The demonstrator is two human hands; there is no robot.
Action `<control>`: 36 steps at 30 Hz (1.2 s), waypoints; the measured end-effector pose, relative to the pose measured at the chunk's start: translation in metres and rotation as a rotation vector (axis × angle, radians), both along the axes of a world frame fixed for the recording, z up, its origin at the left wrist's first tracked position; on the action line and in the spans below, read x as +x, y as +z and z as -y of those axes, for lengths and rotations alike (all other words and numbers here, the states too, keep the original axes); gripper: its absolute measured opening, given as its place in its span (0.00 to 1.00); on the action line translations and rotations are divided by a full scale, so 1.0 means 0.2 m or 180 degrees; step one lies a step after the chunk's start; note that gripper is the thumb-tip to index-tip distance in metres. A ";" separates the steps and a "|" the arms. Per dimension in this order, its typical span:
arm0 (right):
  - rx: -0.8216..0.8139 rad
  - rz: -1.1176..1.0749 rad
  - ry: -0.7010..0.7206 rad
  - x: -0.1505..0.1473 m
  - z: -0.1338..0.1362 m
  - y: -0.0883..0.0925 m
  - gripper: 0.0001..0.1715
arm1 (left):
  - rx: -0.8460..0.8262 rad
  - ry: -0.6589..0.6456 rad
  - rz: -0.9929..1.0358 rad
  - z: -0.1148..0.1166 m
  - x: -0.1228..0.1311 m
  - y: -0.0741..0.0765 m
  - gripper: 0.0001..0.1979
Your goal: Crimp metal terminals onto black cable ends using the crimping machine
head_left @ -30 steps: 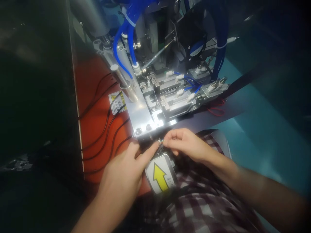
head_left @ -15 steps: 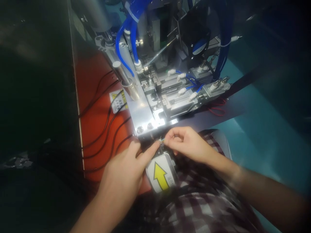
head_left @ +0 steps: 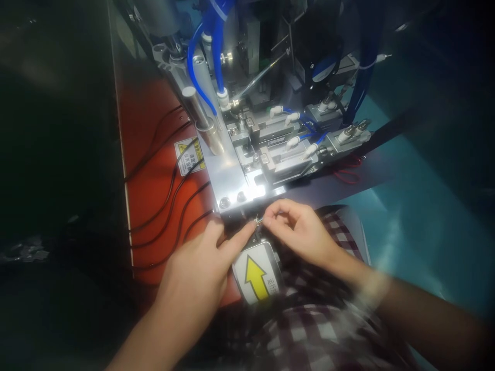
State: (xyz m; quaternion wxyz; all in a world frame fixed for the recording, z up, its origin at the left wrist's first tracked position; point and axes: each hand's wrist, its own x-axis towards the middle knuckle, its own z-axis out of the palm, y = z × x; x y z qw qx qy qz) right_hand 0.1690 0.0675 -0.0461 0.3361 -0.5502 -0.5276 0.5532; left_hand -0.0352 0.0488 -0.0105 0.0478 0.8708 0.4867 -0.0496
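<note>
Your right hand [head_left: 299,226] pinches a tiny, thin part [head_left: 259,221] between thumb and forefinger, other fingers curled. The part pokes out toward your left thumb tip. Your left hand [head_left: 193,263] is partly spread; its hidden fingers leave any grip unclear. The arrow sign [head_left: 255,273] sits just below that thumb, the machine [head_left: 229,178] beyond both hands.

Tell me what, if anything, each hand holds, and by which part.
The right hand pinches a small thin piece, apparently by one end; the left hand is at the other end, grip unclear.
</note>
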 end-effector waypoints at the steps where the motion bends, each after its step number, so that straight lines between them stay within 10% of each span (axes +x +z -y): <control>1: -0.0049 -0.0024 -0.0032 -0.01 0.01 -0.01 0.06 | 0.0012 -0.0010 0.0008 0.00 0.00 0.00 0.32; 14: -0.0972 -0.0599 -0.0211 -0.05 0.00 0.04 0.11 | 0.0104 -0.0078 -0.0073 0.00 0.00 0.00 0.32; 26: -0.0090 -0.0097 -0.0390 -0.03 0.03 0.01 0.07 | 0.0079 -0.0063 -0.0138 0.00 0.00 -0.01 0.32; 36: -0.0508 -0.0346 -0.0475 -0.05 0.03 0.01 0.10 | 0.0034 -0.0109 0.0093 0.00 -0.01 -0.01 0.35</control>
